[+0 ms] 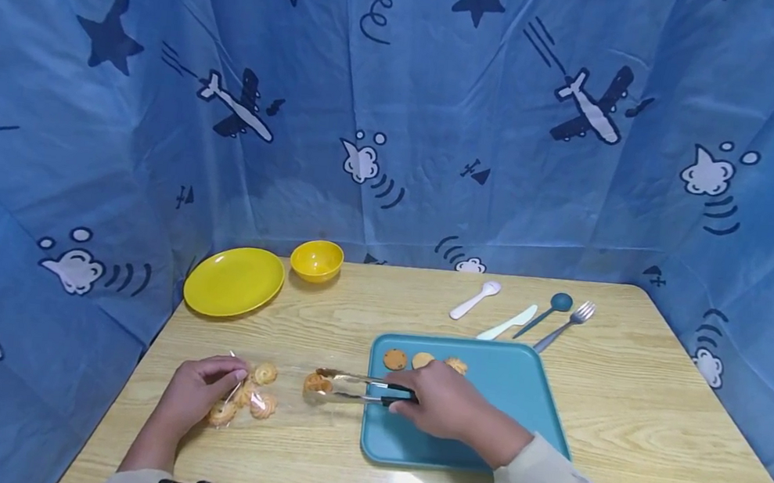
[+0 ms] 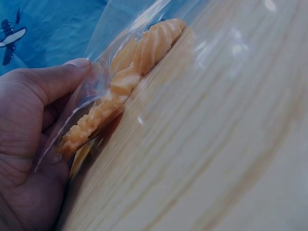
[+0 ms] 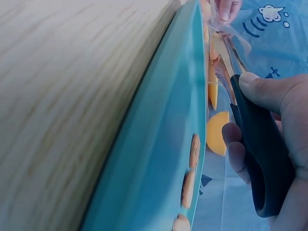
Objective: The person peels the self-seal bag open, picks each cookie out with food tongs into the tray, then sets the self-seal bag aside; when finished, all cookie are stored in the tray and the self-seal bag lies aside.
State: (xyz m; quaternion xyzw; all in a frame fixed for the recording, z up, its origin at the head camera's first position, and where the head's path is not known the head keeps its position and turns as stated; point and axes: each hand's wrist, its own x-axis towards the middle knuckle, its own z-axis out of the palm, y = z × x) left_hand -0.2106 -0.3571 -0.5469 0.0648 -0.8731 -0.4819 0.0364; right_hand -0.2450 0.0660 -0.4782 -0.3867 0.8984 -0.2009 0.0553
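Note:
My left hand [image 1: 190, 390] pinches the edge of a clear plastic bag [image 2: 98, 74] between thumb and fingers. Inside the bag lie several swirled, piped cookies [image 1: 262, 405]. My right hand [image 1: 444, 401] grips metal tongs with black handles [image 3: 262, 154], which reach left past the tray's edge. Between the tong tips is a browned cookie [image 1: 317, 383]; it appears to be at the bag's right end, but the clear film makes its edge hard to see. Under my right hand is a teal tray [image 1: 394, 441] with three cookies [image 1: 395, 359] in a row near its far edge.
A yellow plate [image 1: 234, 284] and a yellow bowl [image 1: 317, 262] stand at the back left. Behind the tray lie a white spoon [image 1: 474, 299], a pale knife [image 1: 508, 323], a dark teal spoon [image 1: 550, 310] and a fork [image 1: 565, 325]. A blue curtain [image 1: 414, 118] hangs behind the table.

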